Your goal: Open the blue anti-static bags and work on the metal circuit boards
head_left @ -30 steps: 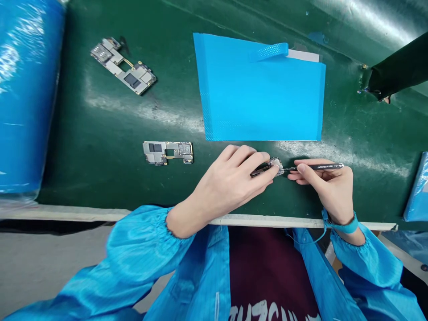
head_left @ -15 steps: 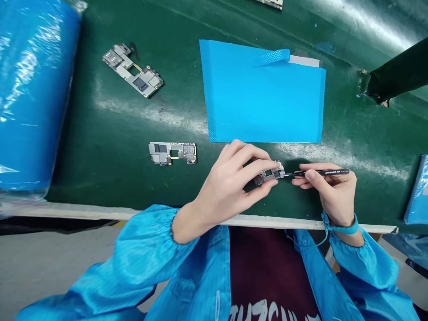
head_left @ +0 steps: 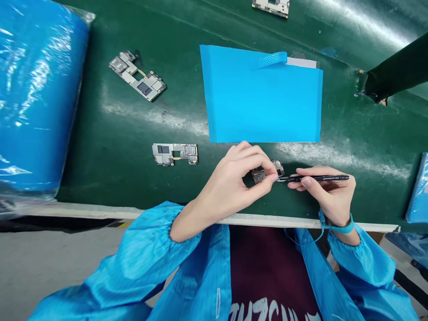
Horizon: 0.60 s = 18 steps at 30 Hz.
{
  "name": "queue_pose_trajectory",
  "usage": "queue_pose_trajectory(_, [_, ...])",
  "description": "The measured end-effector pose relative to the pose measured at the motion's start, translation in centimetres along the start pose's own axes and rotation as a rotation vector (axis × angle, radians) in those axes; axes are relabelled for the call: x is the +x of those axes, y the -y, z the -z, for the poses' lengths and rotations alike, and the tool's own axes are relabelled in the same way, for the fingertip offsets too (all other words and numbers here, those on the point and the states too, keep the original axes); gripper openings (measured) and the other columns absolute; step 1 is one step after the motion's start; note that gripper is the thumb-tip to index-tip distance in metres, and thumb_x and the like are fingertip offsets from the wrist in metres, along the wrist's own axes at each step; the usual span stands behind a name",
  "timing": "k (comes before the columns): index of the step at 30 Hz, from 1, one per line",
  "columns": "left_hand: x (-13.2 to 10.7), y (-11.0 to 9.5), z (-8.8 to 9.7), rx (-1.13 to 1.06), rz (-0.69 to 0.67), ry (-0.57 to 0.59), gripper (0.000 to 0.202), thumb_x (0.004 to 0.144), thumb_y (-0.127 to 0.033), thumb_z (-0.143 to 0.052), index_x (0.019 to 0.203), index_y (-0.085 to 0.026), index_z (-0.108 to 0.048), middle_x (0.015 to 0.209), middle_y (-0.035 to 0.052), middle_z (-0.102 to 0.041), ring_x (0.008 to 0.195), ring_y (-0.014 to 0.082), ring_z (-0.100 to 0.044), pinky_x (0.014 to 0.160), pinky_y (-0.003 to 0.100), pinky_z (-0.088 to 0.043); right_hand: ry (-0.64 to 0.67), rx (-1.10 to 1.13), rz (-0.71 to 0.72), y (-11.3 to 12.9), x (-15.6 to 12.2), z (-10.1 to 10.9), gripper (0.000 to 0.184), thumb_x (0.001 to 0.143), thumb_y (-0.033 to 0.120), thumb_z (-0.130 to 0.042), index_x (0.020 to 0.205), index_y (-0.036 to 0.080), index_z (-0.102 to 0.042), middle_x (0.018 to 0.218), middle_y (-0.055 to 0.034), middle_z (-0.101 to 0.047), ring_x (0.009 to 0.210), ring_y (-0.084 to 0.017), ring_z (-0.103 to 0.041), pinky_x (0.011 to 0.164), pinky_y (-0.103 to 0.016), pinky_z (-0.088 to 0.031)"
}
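My right hand [head_left: 331,196] is closed around black tweezers [head_left: 326,178], whose tips point left. At those tips the thumb and index finger of my left hand [head_left: 230,178] are pinched together. What lies between them, if anything, is too small to make out. Under and behind my left fingers a small circuit board [head_left: 258,176] lies on the green mat, partly covered by them. To the left, a second circuit board [head_left: 175,154] rests flat, and a third circuit board [head_left: 137,76] lies slanted farther back.
Beyond my hands is a blue sheet [head_left: 264,102] with a curled strip on its top edge. A plastic-wrapped blue package [head_left: 36,98] fills the left side. One more board [head_left: 271,7] is cut off at the top; a dark green post [head_left: 397,67] stands at right.
My left fingers have left their grip on the board's edges and now pinch at the tweezer tips. The tweezers have shifted slightly left and toward me. The view has shifted a little.
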State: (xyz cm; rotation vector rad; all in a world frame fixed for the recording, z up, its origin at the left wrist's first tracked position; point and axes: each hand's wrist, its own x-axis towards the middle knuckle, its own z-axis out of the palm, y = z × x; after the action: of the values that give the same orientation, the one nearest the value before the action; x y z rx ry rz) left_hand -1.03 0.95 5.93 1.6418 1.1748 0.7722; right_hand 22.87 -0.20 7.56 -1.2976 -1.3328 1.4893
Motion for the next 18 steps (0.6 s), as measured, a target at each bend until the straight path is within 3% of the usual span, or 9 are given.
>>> queue_pose_trajectory(18, [0.14,-0.23,-0.02,0.017,0.069,0.010,0.019,0.103,-0.027,-0.062,0.086,-0.023,-0.069,0.094,0.0007,-0.079,0.088,0.0204,-0.063,0.090,0.042,-0.044,-0.034,-0.027,0.014,-0.53,-0.19,0.22,0.020,0.099,0.018,-0.087,0.115,0.031,-0.088,0.101,-0.0023,-0.083,0.086,-0.022,-0.083,0.074,-0.028,-0.072])
